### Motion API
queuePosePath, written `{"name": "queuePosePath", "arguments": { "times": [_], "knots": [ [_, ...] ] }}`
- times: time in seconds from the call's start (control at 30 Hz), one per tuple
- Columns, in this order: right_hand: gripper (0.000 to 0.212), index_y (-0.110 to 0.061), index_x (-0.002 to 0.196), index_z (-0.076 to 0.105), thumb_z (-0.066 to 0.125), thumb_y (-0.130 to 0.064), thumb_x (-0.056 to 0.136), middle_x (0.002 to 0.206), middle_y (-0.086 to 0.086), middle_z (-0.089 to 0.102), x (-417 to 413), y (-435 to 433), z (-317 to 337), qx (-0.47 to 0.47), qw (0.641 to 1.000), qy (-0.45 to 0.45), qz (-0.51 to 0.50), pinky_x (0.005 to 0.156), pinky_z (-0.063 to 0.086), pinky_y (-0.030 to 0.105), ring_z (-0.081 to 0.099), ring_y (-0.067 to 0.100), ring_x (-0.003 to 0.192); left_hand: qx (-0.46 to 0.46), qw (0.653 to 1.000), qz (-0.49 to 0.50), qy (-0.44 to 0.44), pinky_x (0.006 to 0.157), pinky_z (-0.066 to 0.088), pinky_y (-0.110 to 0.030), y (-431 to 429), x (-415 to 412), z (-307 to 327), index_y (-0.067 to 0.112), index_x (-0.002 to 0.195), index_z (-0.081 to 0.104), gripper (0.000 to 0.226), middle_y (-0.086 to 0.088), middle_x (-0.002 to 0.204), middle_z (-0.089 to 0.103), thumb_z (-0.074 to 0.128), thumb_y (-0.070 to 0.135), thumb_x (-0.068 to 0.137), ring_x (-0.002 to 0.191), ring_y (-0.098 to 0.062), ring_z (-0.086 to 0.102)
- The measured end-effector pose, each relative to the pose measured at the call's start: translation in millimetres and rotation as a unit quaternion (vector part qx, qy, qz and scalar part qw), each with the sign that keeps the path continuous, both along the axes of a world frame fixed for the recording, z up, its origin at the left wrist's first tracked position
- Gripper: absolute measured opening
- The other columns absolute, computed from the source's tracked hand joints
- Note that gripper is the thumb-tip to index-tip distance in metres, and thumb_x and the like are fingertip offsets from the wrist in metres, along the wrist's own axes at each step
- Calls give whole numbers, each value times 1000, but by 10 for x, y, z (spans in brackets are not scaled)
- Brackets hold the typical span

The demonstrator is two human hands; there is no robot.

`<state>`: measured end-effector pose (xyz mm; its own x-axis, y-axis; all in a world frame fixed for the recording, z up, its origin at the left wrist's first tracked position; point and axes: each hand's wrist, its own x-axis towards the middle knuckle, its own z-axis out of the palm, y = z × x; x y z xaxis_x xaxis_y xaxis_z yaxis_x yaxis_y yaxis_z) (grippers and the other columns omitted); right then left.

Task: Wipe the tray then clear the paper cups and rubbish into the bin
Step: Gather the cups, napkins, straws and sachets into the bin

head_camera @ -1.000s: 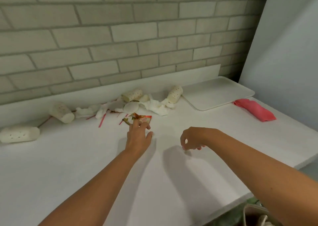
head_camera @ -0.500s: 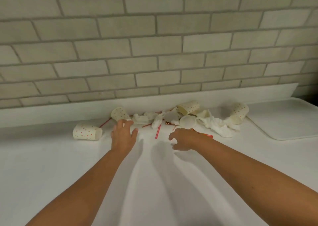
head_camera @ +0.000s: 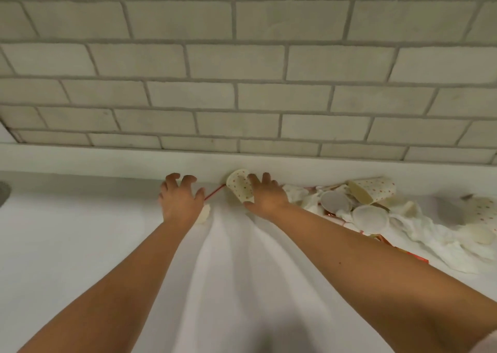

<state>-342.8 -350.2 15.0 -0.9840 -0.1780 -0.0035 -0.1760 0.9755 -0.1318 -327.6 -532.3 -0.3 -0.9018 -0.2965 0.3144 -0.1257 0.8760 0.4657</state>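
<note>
My right hand (head_camera: 265, 198) is closed around a red-dotted paper cup (head_camera: 240, 188) lying on its side by the wall ledge, fingers over it and thumb beneath. My left hand (head_camera: 180, 201) hovers with fingers spread and curled over a second cup (head_camera: 203, 215); only its rim shows under the palm. A red straw (head_camera: 215, 191) lies between the two hands. To the right is a rubbish pile: another dotted cup (head_camera: 376, 188), round lids (head_camera: 369, 218), crumpled white napkins (head_camera: 430, 235) and a red wrapper (head_camera: 411, 253). The tray and the bin are out of view.
A white counter (head_camera: 80, 245) runs along a grey brick wall (head_camera: 242, 84) with a low white ledge behind the cups. One more dotted cup (head_camera: 481, 210) lies at the far right. A grey object (head_camera: 4, 191) shows at the left edge.
The view swung left and closer, so the tray and pink cloth left the frame. Both hands reached forward to the wall: the right took hold of a dotted cup, the left moved over the leftmost cup.
</note>
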Motion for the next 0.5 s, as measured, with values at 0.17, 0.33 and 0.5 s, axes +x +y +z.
{"name": "queuePosePath", "arguments": {
  "times": [0.17,0.33,0.5],
  "knots": [
    [90,-19,149,3,61,-41,84,133,17,34,-253,-214,-172,-27,999,-16,-29,95,41,41,43,34,119,47,996,56,-47,104,30,-43,-129,-84,-77,16,133,45,55,-19,137,35,62,39,85,124,-36,37],
    [83,-21,149,2,57,-32,87,130,17,43,-364,-208,-289,-74,995,-44,-44,96,42,42,47,36,119,135,984,69,-95,100,34,-44,-165,-127,-203,16,130,43,53,-17,125,44,59,40,86,116,-35,45],
    [72,-17,145,16,56,-30,86,127,16,46,-304,-155,-310,-135,989,-64,-8,91,46,41,50,35,117,279,960,29,9,81,42,-30,-173,-97,-96,7,127,45,35,-19,121,53,52,8,92,110,-34,53]
  ]
}}
